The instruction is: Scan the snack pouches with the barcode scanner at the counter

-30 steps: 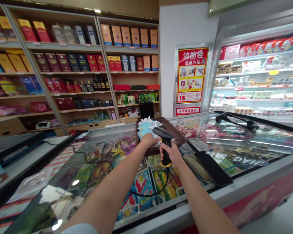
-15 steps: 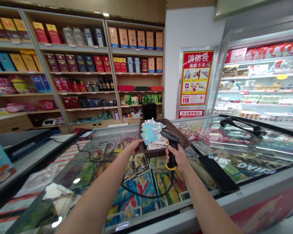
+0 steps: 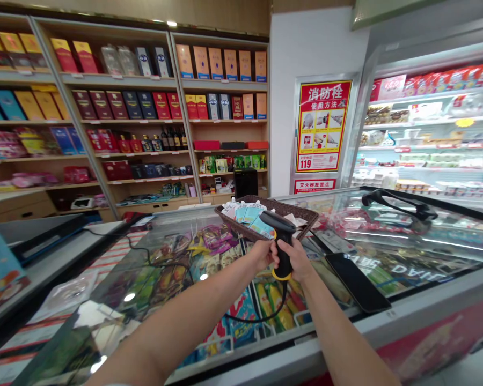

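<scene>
A black barcode scanner (image 3: pixel 282 252) with yellow trim stands upright in my right hand (image 3: pixel 295 260), its fingers wrapped round the handle. My left hand (image 3: pixel 264 254) is closed at the near corner of a brown wicker basket (image 3: pixel 241 229), right beside the scanner; its fingertips are partly hidden. Blue-and-white cards (image 3: pixel 247 213) lie fanned out in the basket's left part, with pale papers (image 3: pixel 297 221) at its right. A black cable (image 3: pixel 261 320) loops down from the scanner's handle over the glass.
Under me is a glass-topped freezer (image 3: pixel 173 228) with packaged ice creams inside. A black phone (image 3: pixel 358 281) lies to the right, and a black strap-like object (image 3: pixel 400 203) sits behind it. Left stands a counter (image 3: pixel 8 292). Stocked shelves (image 3: pixel 145 120) line the back wall.
My left hand has moved right, close to the scanner. The basket has turned, its near corner swinging right, and the cards now sit further left of the scanner. My right hand keeps the scanner.
</scene>
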A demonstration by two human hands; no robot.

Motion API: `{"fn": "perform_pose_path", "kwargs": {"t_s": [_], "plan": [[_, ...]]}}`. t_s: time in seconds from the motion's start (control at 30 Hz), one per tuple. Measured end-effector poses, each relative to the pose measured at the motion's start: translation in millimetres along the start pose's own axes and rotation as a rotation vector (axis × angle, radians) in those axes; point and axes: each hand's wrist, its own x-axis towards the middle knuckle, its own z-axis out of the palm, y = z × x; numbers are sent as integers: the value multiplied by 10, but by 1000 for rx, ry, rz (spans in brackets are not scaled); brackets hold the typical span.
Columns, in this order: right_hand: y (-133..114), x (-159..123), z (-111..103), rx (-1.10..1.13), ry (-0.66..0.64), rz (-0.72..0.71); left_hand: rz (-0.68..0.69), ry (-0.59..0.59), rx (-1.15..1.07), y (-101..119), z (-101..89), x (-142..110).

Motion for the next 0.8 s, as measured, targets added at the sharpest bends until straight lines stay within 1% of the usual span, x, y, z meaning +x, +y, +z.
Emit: {"fn": "perform_pose_path", "kwargs": {"t_s": [0.03, 0.07, 0.1, 0.13, 0.2, 0.23, 0.27, 0.3, 0.37, 0.4, 0.47, 0.6, 0.67, 0.73, 0.8], "plan": [[-2, 3, -11, -2, 5, -1, 12, -15, 84, 15, 35, -10], [-4, 7, -21, -5, 15, -3, 44, 17, 202, 45, 26, -26], [-3, 11, -28, -9, 29, -6, 109, 93, 353, 88, -29, -46], [-1, 17, -33, -10, 47, -8, 202, 187, 531, 141, -122, -65], [10, 27, -33, -16, 71, 1, 487, 412, 896, 258, -387, -82], [17, 31, -28, -22, 70, 11, 610, 469, 1037, 314, -533, -74], [25, 35, -22, -27, 67, 19, 691, 478, 1160, 364, -671, -57], [33, 38, -14, -32, 63, 23, 720, 450, 1267, 406, -789, -31], [49, 42, 0, -39, 57, 19, 725, 342, 1420, 462, -941, 27], [55, 43, 5, -40, 58, 15, 719, 302, 1465, 475, -970, 53], [64, 44, 7, -38, 61, 18, 740, 271, 1499, 475, -950, 89], [59, 38, 1, -33, 63, 31, 805, 236, 1505, 388, -782, 120], [49, 32, 2, -37, 68, 27, 792, 271, 1545, 323, -702, 132], [41, 25, 7, -41, 76, 26, 762, 344, 1578, 265, -614, 132], [35, 18, 13, -43, 82, 30, 720, 392, 1584, 227, -503, 106]]}}
